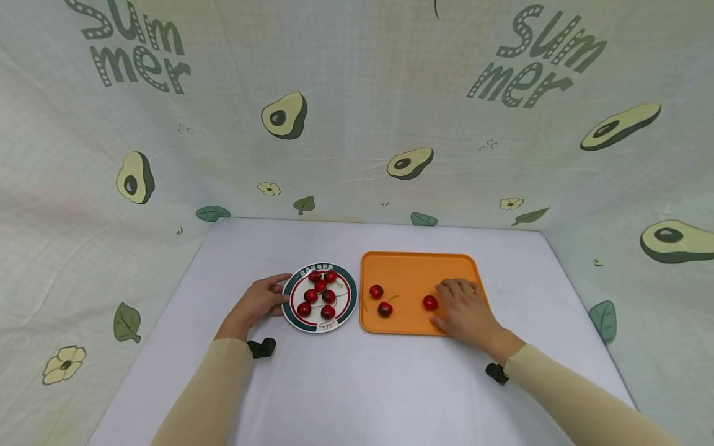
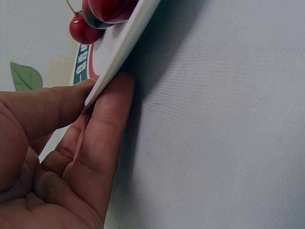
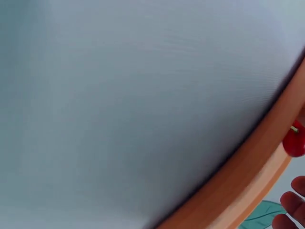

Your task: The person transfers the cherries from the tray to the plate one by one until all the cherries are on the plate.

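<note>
My left hand (image 1: 261,302) pinches the left rim of a round white plate (image 1: 351,303) with a green and red border. In the left wrist view the thumb lies on the rim's upper face and a finger is beneath it. Several dark red cherries (image 1: 328,297) lie on the plate. Right of it is an orange tray (image 1: 413,269) holding three visible cherries. Over the tray's right part is my right hand (image 1: 465,310), fingers spread and loosely bent beside the nearest cherry (image 1: 430,303). In the right wrist view, visible fingertips (image 3: 290,202) are apart from a cherry (image 3: 294,142).
Two more cherries, one (image 1: 376,291) above the other (image 1: 385,309), lie in the tray's left part. A white cloth (image 1: 357,384) covers the table. Behind it hangs a printed curtain (image 1: 346,124) with avocados and leaves. A narrow gap separates plate and tray.
</note>
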`<state>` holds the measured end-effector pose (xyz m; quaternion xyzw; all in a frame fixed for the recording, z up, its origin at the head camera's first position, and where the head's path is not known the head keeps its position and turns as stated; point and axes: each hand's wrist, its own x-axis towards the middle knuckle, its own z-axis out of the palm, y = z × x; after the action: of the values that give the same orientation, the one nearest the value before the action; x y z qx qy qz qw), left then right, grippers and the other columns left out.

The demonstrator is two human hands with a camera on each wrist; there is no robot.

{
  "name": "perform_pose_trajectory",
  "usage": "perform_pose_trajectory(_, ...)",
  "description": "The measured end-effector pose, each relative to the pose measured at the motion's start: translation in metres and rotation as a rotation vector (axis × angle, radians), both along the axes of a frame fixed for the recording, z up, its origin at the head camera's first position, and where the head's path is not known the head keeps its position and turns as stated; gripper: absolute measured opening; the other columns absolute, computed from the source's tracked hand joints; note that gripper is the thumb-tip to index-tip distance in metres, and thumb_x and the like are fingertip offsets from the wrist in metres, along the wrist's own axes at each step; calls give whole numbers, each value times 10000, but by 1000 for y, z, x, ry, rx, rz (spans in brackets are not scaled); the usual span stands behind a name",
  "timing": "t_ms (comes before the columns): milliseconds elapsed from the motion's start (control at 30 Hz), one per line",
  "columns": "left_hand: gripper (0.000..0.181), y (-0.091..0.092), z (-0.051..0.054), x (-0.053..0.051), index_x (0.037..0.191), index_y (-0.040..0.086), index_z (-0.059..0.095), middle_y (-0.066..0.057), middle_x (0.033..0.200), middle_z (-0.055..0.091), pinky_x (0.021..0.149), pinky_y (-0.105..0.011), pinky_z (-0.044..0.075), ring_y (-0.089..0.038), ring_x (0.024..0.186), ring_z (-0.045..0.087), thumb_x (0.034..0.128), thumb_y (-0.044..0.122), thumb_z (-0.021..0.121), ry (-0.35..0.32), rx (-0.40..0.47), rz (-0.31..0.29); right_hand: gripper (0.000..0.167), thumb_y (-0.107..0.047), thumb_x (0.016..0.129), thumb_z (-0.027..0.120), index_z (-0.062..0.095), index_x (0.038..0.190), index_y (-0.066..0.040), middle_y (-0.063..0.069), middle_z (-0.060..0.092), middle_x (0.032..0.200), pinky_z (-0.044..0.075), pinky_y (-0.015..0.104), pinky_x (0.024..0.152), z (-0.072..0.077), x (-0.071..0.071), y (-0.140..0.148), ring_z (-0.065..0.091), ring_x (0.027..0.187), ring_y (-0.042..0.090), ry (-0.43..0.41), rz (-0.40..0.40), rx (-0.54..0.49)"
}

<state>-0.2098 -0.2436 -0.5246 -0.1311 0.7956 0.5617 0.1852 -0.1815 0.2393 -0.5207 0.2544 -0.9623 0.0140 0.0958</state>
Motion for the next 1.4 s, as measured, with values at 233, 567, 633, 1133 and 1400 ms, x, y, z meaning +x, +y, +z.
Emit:
perform_pose_trajectory(233,656,0,0,0,1590,173,486,-186,1268,543,734,-292,644,-186,836,660,988,-14,670,3,4,-1,618,-372,894,841,624,1333,6,209,597,1331,423,674,1028,-7,7,14,517,1267,457,-13,-19,-67)
perform_pose_trajectory(567,656,-1,-3,-1,1589,167,486,-171,1232,542,724,-293,645,-180,825,656,987,-19,669,10,16,-3,234,-245,938,810,754,1110,-96,163,616,1239,437,604,939,-14,6,19,512,1211,437,-73,-23,-170)
perform_pose_trajectory(633,656,-1,-3,-1,1587,165,489,-166,1217,540,722,-295,646,-181,822,654,986,-25,669,10,21,1,197,-229,942,804,764,1091,-106,158,614,1234,431,597,934,-14,6,19,507,1207,436,-77,-26,-184)
perform_pose_trajectory(1133,646,0,-3,1,1582,172,497,-172,1230,539,735,-292,645,-188,846,653,989,-10,678,11,9,11,114,-170,928,810,762,1010,-107,162,614,1177,414,560,899,-15,2,17,497,1170,436,-70,-40,-234)
perform_pose_trajectory(1400,644,1,-1,2,1581,168,499,-180,1243,544,739,-297,647,-189,850,656,988,-8,679,15,10,13,120,-113,950,770,661,932,-67,149,635,1152,478,611,950,-18,2,18,536,1140,395,1,25,-142)
